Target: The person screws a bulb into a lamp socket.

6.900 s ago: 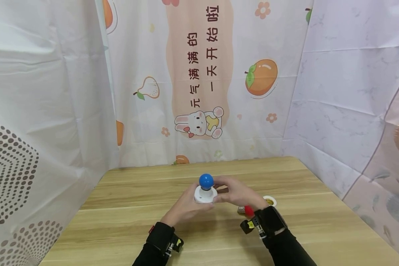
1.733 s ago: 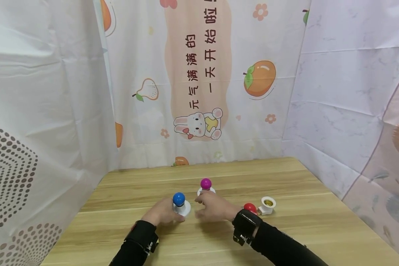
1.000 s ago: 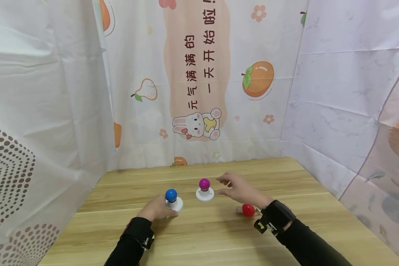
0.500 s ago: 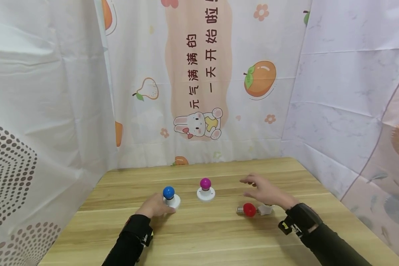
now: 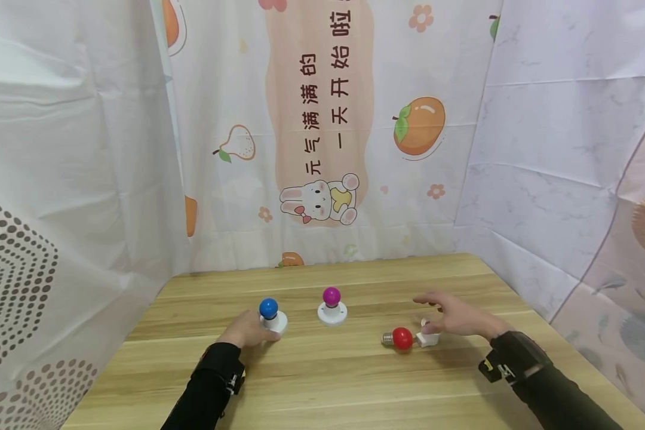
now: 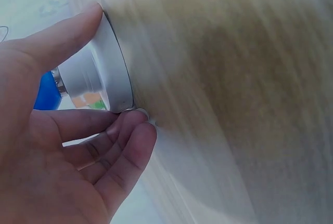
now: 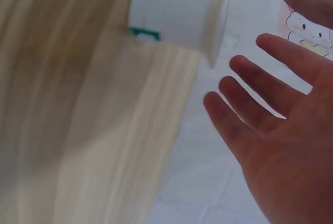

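**Left hand (image 5: 249, 330) grips a white holder (image 5: 280, 324), right hand (image 5: 457, 316) spread by a socket (image 5: 427, 339)**

Nearest, two dark sleeves (image 5: 559, 388) reach in over the tabletop (image 5: 322, 388). Farther in, a red bulb (image 5: 402, 338) lies on its side, screw end pointing left, the white socket just beside its other end. Above that socket the right hand's fingers are apart; the right wrist view shows the fingertips near its rim but not touching. The left hand pinches the round holder between thumb and fingers, a blue bulb (image 5: 269, 308) fitted in it. Beyond, a magenta bulb (image 5: 331, 296) stands upright in a second holder (image 5: 332, 317). A fruit-printed curtain (image 5: 322, 245) hangs behind.
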### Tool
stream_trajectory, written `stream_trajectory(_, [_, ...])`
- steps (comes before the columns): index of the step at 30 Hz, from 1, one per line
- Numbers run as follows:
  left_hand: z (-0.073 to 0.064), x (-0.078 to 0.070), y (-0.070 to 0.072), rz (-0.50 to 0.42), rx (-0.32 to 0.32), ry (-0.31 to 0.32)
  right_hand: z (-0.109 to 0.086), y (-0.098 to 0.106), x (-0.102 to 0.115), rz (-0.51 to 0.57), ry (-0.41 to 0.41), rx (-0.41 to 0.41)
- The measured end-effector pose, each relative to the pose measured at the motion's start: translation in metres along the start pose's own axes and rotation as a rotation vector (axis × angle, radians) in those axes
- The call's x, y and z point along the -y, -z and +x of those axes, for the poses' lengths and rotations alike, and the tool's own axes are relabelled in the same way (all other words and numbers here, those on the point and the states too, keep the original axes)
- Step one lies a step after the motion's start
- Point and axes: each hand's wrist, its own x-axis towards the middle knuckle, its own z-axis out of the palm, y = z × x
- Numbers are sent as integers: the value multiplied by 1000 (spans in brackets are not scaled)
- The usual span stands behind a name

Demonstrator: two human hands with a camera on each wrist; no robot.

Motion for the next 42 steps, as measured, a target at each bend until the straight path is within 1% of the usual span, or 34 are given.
stream_trajectory(2, [1,1,0,2,-1,-2,-3,-1,-3,-12,-25,19])
stream_trajectory(5, [3,1,0,6,0,1,-6,-3,-7,-40,-33,36])
stream_trajectory(10, [3,0,2,21,9,-4,-6,-10,-13,-67,0,35])
stream_trajectory(16, [1,-4,3,36,10,0,-7,-16,-16,-57,-53,38])
stream_trajectory(23, [-2,-7,5,30,6,7,-7,-19,-13,-80,-81,9])
stream_trajectory(27, [-2,-7,5,30,8,9,-7,-20,-12,-90,-88,5])
stream_trajectory(37, [-1,-3,1,9,-12,21,-6,-19,-10,-76,-138,-10])
stream_trajectory(42, [-2,-2,2,1,-22,8,-4,-17,-11,-79,-132,-23])
